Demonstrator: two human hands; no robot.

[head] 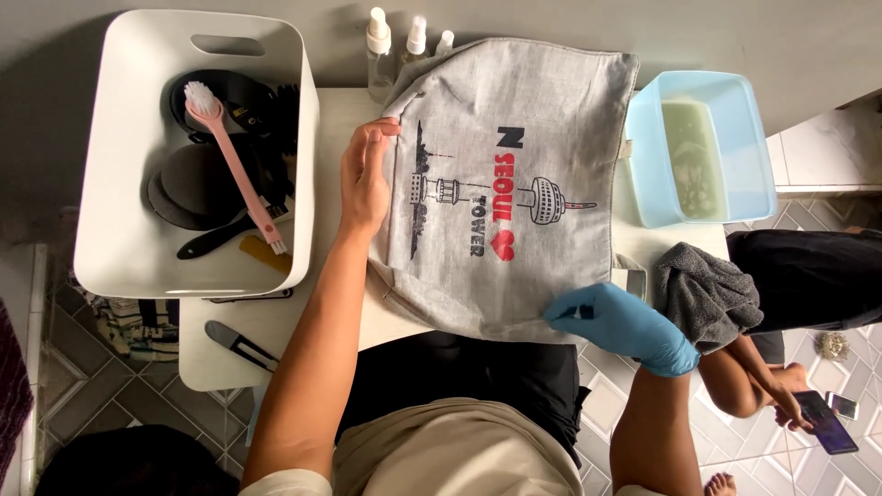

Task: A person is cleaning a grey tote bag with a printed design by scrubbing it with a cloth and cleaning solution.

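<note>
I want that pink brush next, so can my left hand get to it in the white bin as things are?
Probably yes: the left hand rests on the grey bag beside the open-topped white bin, and the pink brush lies on top, uncovered.

My right hand [617,323] wears a blue disposable glove, snug to the wrist, its surface smooth and lightly creased. My left hand [366,174] is ungloved. Both forearms are bare, sleeveless. My torso shows a beige top above black trousers.
</note>
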